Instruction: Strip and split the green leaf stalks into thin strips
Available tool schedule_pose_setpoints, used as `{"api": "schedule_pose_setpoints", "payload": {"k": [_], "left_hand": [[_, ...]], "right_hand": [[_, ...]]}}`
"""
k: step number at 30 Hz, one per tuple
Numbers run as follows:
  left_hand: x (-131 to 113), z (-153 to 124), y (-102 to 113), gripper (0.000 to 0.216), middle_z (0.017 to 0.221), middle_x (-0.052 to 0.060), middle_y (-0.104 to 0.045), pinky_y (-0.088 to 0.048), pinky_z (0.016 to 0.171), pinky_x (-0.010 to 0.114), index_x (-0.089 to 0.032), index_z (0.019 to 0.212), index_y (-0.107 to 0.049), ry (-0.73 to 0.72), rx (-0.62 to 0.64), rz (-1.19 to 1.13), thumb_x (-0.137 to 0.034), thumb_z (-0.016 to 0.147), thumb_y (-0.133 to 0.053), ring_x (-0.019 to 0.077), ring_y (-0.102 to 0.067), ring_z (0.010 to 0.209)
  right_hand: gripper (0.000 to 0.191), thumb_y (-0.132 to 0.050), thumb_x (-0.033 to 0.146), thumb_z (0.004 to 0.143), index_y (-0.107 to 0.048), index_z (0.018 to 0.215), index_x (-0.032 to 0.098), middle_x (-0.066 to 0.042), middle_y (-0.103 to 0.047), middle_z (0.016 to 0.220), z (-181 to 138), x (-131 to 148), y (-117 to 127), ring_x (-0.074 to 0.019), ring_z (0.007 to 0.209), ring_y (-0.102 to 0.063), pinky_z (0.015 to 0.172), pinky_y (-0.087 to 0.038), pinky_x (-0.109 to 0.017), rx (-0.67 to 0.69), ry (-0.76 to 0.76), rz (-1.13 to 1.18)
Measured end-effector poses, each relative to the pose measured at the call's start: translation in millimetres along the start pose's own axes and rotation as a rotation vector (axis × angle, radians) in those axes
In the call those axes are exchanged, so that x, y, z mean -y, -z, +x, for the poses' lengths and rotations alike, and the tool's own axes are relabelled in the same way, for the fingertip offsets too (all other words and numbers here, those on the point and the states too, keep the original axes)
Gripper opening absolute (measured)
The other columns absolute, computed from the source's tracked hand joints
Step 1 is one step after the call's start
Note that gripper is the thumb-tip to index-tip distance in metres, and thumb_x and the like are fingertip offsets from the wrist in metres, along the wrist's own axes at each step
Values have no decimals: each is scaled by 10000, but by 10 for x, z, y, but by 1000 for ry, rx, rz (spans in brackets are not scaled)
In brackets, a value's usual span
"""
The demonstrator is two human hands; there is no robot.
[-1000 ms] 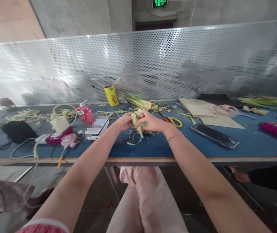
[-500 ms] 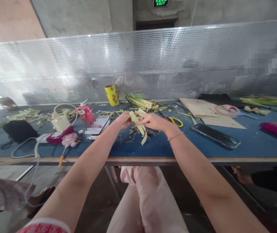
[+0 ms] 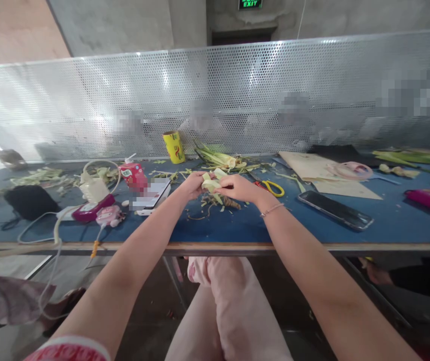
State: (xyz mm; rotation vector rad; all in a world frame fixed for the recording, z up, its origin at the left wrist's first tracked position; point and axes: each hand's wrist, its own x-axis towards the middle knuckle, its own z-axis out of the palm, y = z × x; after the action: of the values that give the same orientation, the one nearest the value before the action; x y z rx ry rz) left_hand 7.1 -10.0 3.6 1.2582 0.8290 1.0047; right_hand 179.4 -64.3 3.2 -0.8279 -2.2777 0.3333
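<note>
Both hands meet over the middle of the blue table, closed on pale green leaf strips (image 3: 210, 184) that are folded over one another. My left hand (image 3: 192, 184) pinches the strips from the left side. From the right, the thumb and fingers of my right hand (image 3: 237, 187) press on them. Under the hands lie a brown root-like piece (image 3: 231, 202) and thin scraps. Just behind is a bundle of cut green stalks (image 3: 220, 158). Yellow-handled scissors (image 3: 274, 188) rest to the right of my right hand.
A yellow can-like tube (image 3: 173, 147) stands by the perforated metal screen (image 3: 237, 100). A phone (image 3: 335, 209) and brown paper sheets (image 3: 312, 173) lie on the right. On the left are a red drink carton (image 3: 133, 175), a power strip with cables (image 3: 93, 208) and a black pouch (image 3: 31, 203).
The long strip end that hung down toward the table edge is now folded up between my hands. My right hand's extended index finger has curled in onto the strips.
</note>
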Motion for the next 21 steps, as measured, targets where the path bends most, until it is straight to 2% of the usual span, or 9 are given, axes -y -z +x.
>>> {"api": "schedule_pose_setpoints", "payload": {"k": [2,5,7,10,16,21], "left_hand": [[1,-24,-15,95,580,12,-613,-456,515,194,-87,667,-661,-26,58,-6,-92,621,-744,73,-550,498],[7,-59,-44,140,615,25,-636,-482,572,219,-83,704,-676,-40,117,4,-123,613,-775,86,-571,538],[12,-77,-64,185,656,38,-659,-497,613,238,-90,739,-680,-36,126,12,-180,623,-794,97,-591,577],[6,-107,-94,215,653,32,-651,-503,642,246,-97,708,-657,-36,136,13,-237,636,-803,89,-587,580],[-44,-166,-137,182,627,22,-632,-501,610,236,-81,741,-670,-32,131,0,-203,665,-780,77,-576,549],[-47,-158,-149,278,642,24,-655,-489,588,204,-79,849,-694,-62,122,-9,-220,637,-806,74,-587,559]], "right_hand": [[412,-556,415,856,-490,527,175,8,-412,649,23,-18,-19,-127,650,-406,658,-344,-291,-123,2,41],[384,-528,455,871,-587,612,178,-10,-431,720,62,-39,-47,-141,711,-441,709,-378,-301,-284,-38,132],[353,-511,466,879,-652,721,183,-30,-478,804,87,-54,-67,-153,778,-477,754,-400,-310,-343,-74,172],[361,-479,485,894,-661,795,189,-49,-523,860,117,-88,-95,-178,858,-500,820,-415,-337,-401,-111,174],[395,-391,492,930,-650,896,196,-65,-584,886,150,-162,-136,-209,930,-516,913,-394,-371,-397,-145,137],[407,-368,476,943,-659,922,191,-90,-618,958,179,-190,-177,-227,971,-529,945,-381,-394,-372,-112,124]]}}
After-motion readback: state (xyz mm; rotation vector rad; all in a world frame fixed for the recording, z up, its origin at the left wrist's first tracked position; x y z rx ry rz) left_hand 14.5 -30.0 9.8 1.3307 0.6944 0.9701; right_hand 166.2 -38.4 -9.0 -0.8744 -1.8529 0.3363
